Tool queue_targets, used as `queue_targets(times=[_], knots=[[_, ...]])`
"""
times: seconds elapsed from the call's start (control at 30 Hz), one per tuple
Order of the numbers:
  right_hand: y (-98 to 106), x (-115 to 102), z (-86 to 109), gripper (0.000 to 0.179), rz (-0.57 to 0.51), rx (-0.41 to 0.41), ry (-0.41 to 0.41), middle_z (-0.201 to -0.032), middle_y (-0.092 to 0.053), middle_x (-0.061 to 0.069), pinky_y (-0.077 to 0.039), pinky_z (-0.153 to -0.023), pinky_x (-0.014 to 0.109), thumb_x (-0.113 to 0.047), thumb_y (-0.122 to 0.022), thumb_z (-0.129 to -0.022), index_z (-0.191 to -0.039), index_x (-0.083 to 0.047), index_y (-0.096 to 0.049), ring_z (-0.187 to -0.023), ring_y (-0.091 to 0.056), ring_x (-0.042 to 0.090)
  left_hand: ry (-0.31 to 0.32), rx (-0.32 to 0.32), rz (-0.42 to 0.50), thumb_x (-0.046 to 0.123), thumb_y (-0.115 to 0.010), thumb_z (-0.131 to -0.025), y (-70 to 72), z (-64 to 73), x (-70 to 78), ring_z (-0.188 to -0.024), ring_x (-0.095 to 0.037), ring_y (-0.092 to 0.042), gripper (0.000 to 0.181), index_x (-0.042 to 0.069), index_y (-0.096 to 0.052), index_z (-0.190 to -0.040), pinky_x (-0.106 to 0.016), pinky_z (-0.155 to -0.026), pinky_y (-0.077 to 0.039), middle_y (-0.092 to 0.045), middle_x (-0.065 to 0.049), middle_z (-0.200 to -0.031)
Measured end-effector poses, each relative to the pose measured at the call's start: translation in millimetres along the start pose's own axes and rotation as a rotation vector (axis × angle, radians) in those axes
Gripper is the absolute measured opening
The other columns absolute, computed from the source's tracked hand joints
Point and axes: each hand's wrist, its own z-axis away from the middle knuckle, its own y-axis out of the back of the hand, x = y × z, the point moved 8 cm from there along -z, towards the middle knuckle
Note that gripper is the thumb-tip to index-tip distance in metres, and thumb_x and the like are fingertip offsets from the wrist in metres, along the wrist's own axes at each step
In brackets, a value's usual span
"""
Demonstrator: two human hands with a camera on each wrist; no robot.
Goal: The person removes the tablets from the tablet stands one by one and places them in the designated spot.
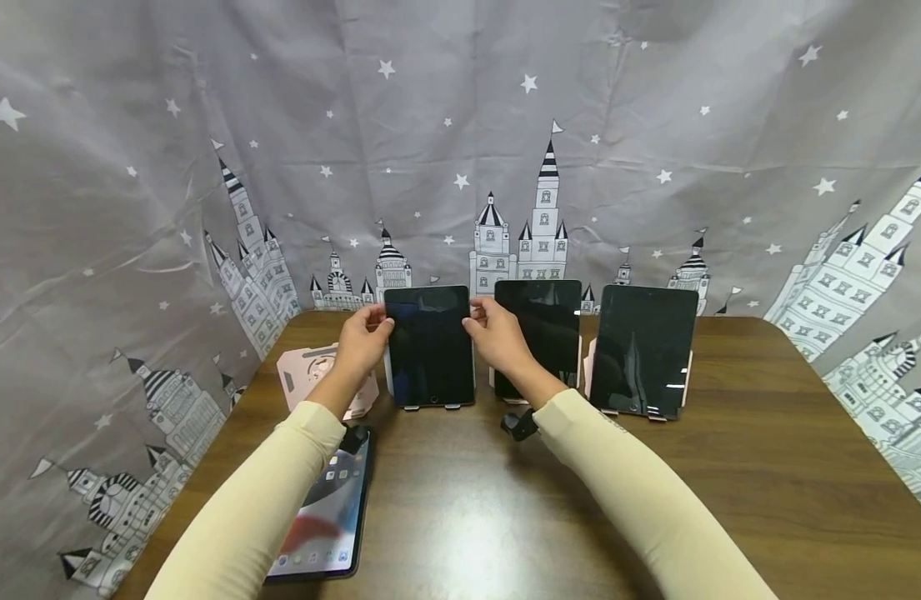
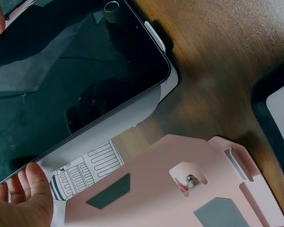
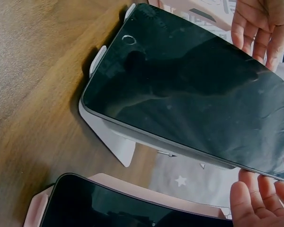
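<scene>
A black-screened tablet [image 1: 430,350] with a round home button stands tilted back on a white stand [image 3: 111,137]. Its lower edge sits behind the stand's two small lips. My left hand [image 1: 361,340] pinches the tablet's left edge near the top, thumb at the front and fingers behind. On the opposite edge, my right hand [image 1: 501,333] holds it the same way. In the right wrist view, both hands' fingers show at the tablet's two long sides. A pink stand [image 2: 151,165] lies low beside the left hand, partly hidden by the left wrist in the head view.
Two more dark tablets, a middle one [image 1: 543,333] and a right one [image 1: 643,350], lean on pink stands to the right. A larger tablet [image 1: 328,517] with a lit screen lies at the table's front left. Behind the wooden table [image 1: 768,433] hangs a grey castle-print curtain [image 1: 460,100].
</scene>
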Motion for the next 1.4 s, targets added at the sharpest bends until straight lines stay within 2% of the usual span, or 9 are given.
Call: queue_targets(times=[0.37, 0.53, 0.7, 0.93, 1.1, 1.17, 1.4], knots=[[-1, -3, 0.0, 0.016, 0.012, 0.077, 0.057, -0.1, -0.064, 0.01, -0.049, -0.08, 0.037, -0.012, -0.058, -0.099, -0.112, -0.003, -0.06, -0.09, -0.059, 0.023, 0.021, 0.043, 0.054, 0.008, -0.053, -0.102, 6.6, 2.6, -3.4, -0.094, -0.02, -0.055, 0.027, -0.005, -0.056, -0.125, -0.024, -0.079, -0.051, -0.057, -0.019, -0.114], [-1, 0, 0.2, 0.012, 0.002, 0.102, 0.055, -0.098, -0.063, 0.009, -0.048, -0.078, 0.036, -0.011, -0.058, -0.099, -0.109, -0.005, -0.06, -0.088, -0.057, 0.022, 0.036, 0.043, 0.09, 0.009, -0.054, -0.101, 5.9, 3.5, -5.3, -0.087, -0.017, -0.054, 0.025, -0.005, -0.057, -0.122, -0.032, -0.084, -0.053, -0.056, -0.016, -0.11], [-2, 2, 1.3, 0.01, -0.039, 0.117, 0.078, -0.097, -0.062, 0.01, -0.047, -0.079, 0.035, -0.008, -0.059, -0.098, -0.108, -0.004, -0.06, -0.088, -0.056, 0.023, 0.03, 0.041, 0.125, 0.008, -0.055, -0.101, 5.7, 4.7, -5.0, -0.086, -0.018, -0.055, 0.024, -0.006, -0.057, -0.121, -0.042, -0.09, -0.053, -0.057, -0.015, -0.108], [0, 0, 6.1, 0.01, -0.077, 0.122, 0.098, -0.098, -0.061, 0.01, -0.047, -0.079, 0.035, -0.007, -0.058, -0.099, -0.108, -0.003, -0.06, -0.089, -0.056, 0.022, 0.007, 0.044, 0.169, 0.008, -0.057, -0.1, 7.7, 7.5, -6.6, -0.091, -0.016, -0.055, 0.023, -0.006, -0.058, -0.119, -0.032, -0.083, -0.055, -0.059, -0.015, -0.111], [3, -2, 12.2, 0.012, -0.099, 0.134, 0.087, -0.1, -0.062, 0.01, -0.047, -0.08, 0.036, -0.008, -0.059, -0.099, -0.109, -0.003, -0.06, -0.09, -0.056, 0.023, -0.019, 0.045, 0.19, 0.008, -0.058, -0.1, 9.9, 12.6, -4.2, -0.089, -0.015, -0.056, 0.024, -0.007, -0.059, -0.119, -0.039, -0.087, -0.055, -0.06, -0.014, -0.108], [4, -2, 14.8, 0.012, -0.104, 0.137, 0.077, -0.099, -0.062, 0.011, -0.048, -0.08, 0.037, -0.008, -0.059, -0.098, -0.109, -0.003, -0.06, -0.09, -0.056, 0.024, -0.016, 0.043, 0.198, 0.008, -0.058, -0.1, 10.8, 14.7, -4.3, -0.087, -0.015, -0.057, 0.023, -0.006, -0.059, -0.118, -0.04, -0.088, -0.054, -0.06, -0.012, -0.105], [2, 2, 24.1, 0.011, -0.118, 0.13, 0.03, -0.096, -0.062, 0.011, -0.049, -0.076, 0.036, -0.009, -0.059, -0.099, -0.107, -0.003, -0.061, -0.084, -0.058, 0.023, 0.022, 0.024, 0.187, 0.01, -0.06, -0.1, 11.5, 22.5, -7.8, -0.087, -0.015, -0.057, 0.021, -0.003, -0.061, -0.116, -0.034, -0.083, -0.054, -0.06, -0.007, -0.101]])
